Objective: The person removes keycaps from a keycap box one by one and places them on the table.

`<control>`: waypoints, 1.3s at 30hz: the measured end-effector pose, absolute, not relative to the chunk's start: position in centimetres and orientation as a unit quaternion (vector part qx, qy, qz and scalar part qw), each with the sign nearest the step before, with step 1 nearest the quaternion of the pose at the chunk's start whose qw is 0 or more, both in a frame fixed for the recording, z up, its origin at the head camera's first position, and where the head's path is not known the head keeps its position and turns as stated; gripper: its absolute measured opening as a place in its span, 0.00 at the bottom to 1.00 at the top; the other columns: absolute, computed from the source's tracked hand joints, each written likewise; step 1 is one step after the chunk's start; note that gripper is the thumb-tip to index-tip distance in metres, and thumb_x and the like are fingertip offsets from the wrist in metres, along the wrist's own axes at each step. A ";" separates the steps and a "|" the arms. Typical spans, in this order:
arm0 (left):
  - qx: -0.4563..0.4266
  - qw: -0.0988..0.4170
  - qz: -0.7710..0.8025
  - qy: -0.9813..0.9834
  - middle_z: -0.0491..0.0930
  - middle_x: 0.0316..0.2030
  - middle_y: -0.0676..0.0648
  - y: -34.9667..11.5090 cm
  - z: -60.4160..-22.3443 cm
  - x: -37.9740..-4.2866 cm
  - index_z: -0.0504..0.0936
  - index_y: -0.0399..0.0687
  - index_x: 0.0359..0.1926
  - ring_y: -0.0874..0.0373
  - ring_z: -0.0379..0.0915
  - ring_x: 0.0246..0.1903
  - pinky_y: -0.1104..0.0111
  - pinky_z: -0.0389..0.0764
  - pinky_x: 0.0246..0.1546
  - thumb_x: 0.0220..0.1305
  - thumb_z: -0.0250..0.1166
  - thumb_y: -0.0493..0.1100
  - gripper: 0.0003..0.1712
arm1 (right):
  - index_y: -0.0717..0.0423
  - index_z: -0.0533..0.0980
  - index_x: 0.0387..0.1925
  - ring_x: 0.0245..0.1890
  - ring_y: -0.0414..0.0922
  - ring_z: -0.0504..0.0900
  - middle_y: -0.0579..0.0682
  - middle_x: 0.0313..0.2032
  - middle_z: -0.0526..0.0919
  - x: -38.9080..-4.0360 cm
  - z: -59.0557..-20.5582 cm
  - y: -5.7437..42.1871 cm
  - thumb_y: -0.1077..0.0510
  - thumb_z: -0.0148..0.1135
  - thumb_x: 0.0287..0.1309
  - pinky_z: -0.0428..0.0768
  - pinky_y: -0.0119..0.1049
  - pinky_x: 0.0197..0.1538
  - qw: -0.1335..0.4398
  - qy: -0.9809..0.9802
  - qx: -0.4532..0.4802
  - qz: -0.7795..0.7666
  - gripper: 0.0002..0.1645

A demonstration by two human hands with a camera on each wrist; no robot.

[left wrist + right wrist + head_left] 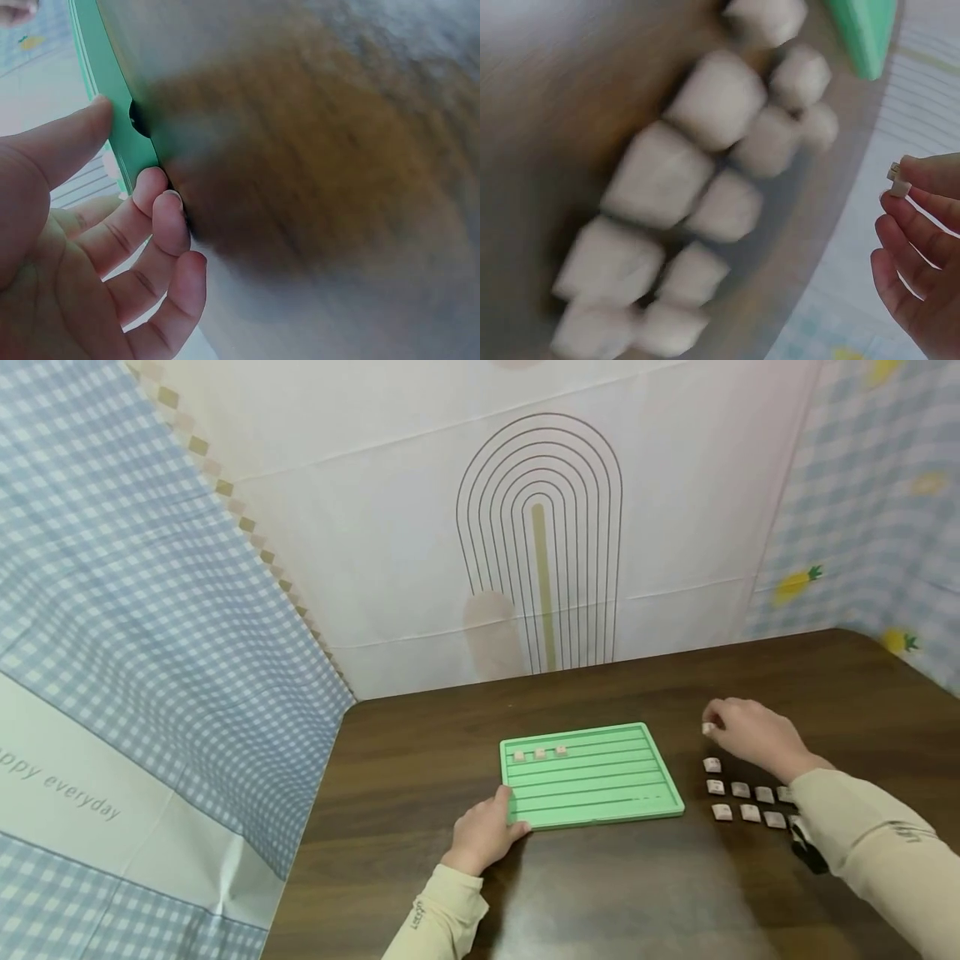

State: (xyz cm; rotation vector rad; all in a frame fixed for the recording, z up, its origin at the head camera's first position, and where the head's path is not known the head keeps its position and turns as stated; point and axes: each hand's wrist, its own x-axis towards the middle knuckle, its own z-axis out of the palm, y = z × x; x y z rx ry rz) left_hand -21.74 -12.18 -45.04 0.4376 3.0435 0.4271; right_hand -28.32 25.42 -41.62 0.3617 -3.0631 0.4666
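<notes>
My left hand [482, 832] grips the near left corner of a pale green ridged tray [600, 806]. In the left wrist view the thumb lies on the tray's side wall [112, 82] and fingertips curl at its edge. Three small whitish keycaps [540, 753] sit in a row on the tray's far left part. To the tray's right, my right hand [756, 737] pinches a keycap [708, 727] between thumb and fingers, above the table. In the right wrist view this keycap [900, 186] shows at the fingertips. Loose keycaps [741, 790] lie in rows just nearer than that hand.
The dark wooden table [405, 760] backs onto a white cloth [375, 568] printed with arches. Blue checked cloth [150, 610] hangs at the left, with more at the right. A small black object [808, 853] shows under the right sleeve, beside the keycaps.
</notes>
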 end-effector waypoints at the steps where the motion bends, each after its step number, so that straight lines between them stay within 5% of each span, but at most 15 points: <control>1: 0.140 0.019 0.137 0.980 0.84 0.34 0.41 -12.3 -45.0 -21.8 0.69 0.43 0.54 0.49 0.78 0.25 0.58 0.76 0.20 0.55 0.64 0.55 0.30 | 0.62 0.76 0.39 0.30 0.50 0.77 0.59 0.35 0.81 -28.1 -41.9 25.8 0.57 0.55 0.59 0.75 0.48 0.27 0.003 -0.982 0.117 0.147 0.12; 15: 0.139 0.025 0.139 0.980 0.84 0.34 0.41 -12.5 -45.2 -21.8 0.69 0.43 0.55 0.49 0.78 0.26 0.58 0.76 0.21 0.56 0.63 0.54 0.30 | 0.65 0.75 0.37 0.22 0.43 0.72 0.60 0.32 0.80 -26.8 -44.4 27.1 0.63 0.54 0.55 0.73 0.42 0.23 -0.048 -0.982 0.115 0.142 0.10; 27: 0.132 0.023 0.134 0.982 0.84 0.35 0.40 -12.3 -44.8 -21.8 0.69 0.43 0.54 0.47 0.79 0.28 0.57 0.77 0.23 0.55 0.64 0.54 0.30 | 0.68 0.73 0.46 0.37 0.60 0.78 0.69 0.42 0.79 -27.3 -42.9 27.0 0.61 0.57 0.54 0.76 0.51 0.30 -0.049 -0.978 0.126 0.156 0.19; 39: 0.138 0.024 0.136 0.981 0.84 0.34 0.41 -12.1 -44.6 -21.4 0.69 0.43 0.54 0.50 0.77 0.25 0.59 0.76 0.21 0.56 0.64 0.54 0.30 | 0.63 0.76 0.46 0.44 0.58 0.77 0.64 0.46 0.80 -30.0 -41.5 18.1 0.59 0.59 0.56 0.77 0.56 0.42 0.005 -0.959 0.197 0.205 0.16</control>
